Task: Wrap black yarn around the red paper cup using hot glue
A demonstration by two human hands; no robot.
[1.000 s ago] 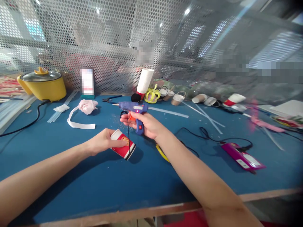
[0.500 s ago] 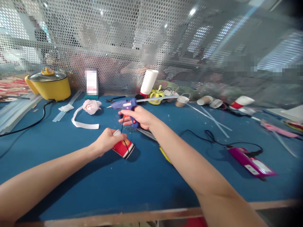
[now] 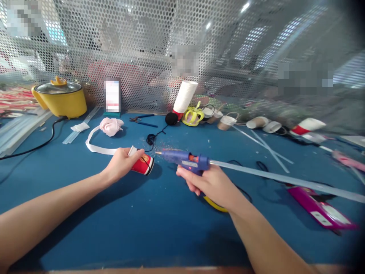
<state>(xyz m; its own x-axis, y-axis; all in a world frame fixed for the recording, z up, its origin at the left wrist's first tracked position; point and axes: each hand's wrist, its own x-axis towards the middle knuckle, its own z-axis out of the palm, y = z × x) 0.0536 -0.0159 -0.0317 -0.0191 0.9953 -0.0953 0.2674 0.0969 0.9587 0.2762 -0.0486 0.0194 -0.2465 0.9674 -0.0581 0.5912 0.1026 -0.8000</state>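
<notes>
We see our two arms bare from the lower edge of the view up to the wrists, with no sleeves, gloves, watch or bands on them. Our left hand point(image 3: 121, 164) and right hand point(image 3: 212, 185) are uncovered too, the fingers plain and ringless as far as the picture shows. The fingernails are too small and blurred for us to tell anything about them.

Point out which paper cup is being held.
The red paper cup lying on its side in the left hand; the other cups sit untouched along the mesh wall.
</notes>
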